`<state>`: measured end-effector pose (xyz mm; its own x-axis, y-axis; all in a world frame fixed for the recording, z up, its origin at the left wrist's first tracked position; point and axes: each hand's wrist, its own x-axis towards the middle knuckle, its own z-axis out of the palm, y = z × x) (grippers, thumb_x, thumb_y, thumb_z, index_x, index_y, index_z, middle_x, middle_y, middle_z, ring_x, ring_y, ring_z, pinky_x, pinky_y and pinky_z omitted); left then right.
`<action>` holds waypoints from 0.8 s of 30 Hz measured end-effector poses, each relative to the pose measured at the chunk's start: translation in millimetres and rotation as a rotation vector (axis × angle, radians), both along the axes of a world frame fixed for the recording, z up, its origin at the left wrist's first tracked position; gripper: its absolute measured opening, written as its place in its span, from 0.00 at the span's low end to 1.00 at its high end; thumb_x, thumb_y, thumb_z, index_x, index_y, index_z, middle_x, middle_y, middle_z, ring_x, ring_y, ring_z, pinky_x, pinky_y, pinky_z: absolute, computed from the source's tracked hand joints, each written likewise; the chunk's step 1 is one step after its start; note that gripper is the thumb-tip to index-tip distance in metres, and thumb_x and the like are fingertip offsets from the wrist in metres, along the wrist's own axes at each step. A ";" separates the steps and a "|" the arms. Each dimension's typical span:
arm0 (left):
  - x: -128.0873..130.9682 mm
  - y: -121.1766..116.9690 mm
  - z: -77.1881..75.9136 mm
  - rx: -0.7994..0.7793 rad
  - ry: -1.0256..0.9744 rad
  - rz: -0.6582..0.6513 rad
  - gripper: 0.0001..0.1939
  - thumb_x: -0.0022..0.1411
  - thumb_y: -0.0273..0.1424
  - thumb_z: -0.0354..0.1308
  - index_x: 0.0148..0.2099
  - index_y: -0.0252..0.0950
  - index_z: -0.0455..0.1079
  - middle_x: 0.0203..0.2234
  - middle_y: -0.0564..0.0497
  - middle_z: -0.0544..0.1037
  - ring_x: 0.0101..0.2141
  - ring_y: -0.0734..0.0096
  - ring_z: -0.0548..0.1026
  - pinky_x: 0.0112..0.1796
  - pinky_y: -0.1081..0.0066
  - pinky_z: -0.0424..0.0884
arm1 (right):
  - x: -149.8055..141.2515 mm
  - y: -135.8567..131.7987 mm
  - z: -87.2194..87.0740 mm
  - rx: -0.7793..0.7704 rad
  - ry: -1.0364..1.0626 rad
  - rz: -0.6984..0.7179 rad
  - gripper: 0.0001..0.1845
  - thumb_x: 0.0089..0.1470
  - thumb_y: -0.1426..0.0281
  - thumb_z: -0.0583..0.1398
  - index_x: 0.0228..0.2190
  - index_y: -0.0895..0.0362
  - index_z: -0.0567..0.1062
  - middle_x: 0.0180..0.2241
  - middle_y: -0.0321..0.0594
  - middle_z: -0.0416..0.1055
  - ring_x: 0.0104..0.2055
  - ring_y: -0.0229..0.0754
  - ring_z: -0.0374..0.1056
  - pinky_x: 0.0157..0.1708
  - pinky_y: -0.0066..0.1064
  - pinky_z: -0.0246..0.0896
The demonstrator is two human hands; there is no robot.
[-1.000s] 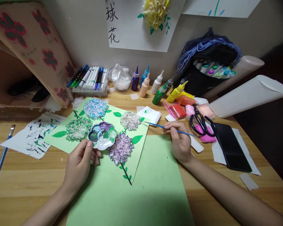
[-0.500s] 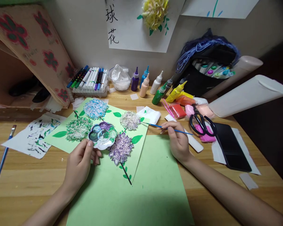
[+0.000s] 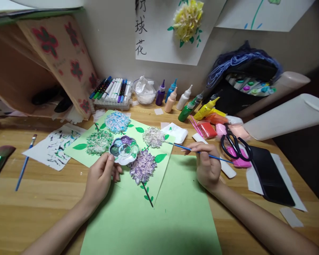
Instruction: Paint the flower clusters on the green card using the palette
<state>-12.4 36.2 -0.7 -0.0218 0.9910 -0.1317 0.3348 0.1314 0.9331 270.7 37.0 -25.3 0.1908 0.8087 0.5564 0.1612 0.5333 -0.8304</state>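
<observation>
While your left hand (image 3: 103, 173) pinches the palette (image 3: 124, 150) by its near rim, thumb on top and fingers curled below, your right hand (image 3: 207, 164) closes pen-fashion around the thin brush (image 3: 179, 145), its tip just beside a leaf (image 3: 166, 136) at the pale flower (image 3: 153, 137). You have the palette over the painting (image 3: 156, 177), between the green flower (image 3: 99, 142) and the purple flower (image 3: 143, 166); whether it touches them you cannot tell. The painting's right edge slants down between your hands, and the green sheet (image 3: 154, 230) under it spreads between your forearms to the bottom of the view. To your left, wood grain shows across the tabletop (image 3: 50, 209) as far as a second brush (image 3: 23, 170) at the stained paper (image 3: 57, 145). Your right side is tighter: the thin brush's back end comes near the scissors (image 3: 231, 141) and pink packet (image 3: 241, 163), and the phone (image 3: 272, 177) lies near the tabletop's slanting right edge. Bottles (image 3: 184, 99) and markers (image 3: 115, 88) line the wall side. On the poster (image 3: 159, 46) you can read 球 above 花; the character over them is cut off by the view. Lettering on the flowered box (image 3: 61, 56) is too faint to read.
</observation>
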 end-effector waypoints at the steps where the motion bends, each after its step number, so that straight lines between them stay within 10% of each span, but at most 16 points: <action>1: 0.5 -0.4 0.1 -0.002 -0.001 0.003 0.16 0.68 0.38 0.46 0.27 0.38 0.58 0.19 0.57 0.73 0.17 0.78 0.69 0.23 0.75 0.65 | -6.4 2.5 2.1 0.019 -0.001 0.050 0.10 0.62 0.67 0.51 0.35 0.53 0.72 0.32 0.40 0.73 0.33 0.42 0.71 0.32 0.37 0.65; 10: 0.4 -3.7 -1.3 -0.036 -0.049 -0.007 0.17 0.68 0.40 0.45 0.28 0.38 0.56 0.18 0.57 0.72 0.17 0.78 0.68 0.23 0.75 0.64 | -57.5 33.2 5.6 0.071 -0.096 0.230 0.11 0.63 0.69 0.49 0.37 0.52 0.71 0.32 0.39 0.74 0.35 0.43 0.71 0.34 0.38 0.64; 24: -0.8 -2.6 -3.9 -0.038 -0.028 -0.032 0.18 0.68 0.41 0.44 0.28 0.38 0.58 0.18 0.56 0.72 0.17 0.77 0.67 0.24 0.74 0.63 | -53.6 34.2 -3.8 0.119 -0.294 0.250 0.11 0.62 0.70 0.49 0.39 0.52 0.71 0.32 0.40 0.74 0.38 0.46 0.70 0.37 0.42 0.62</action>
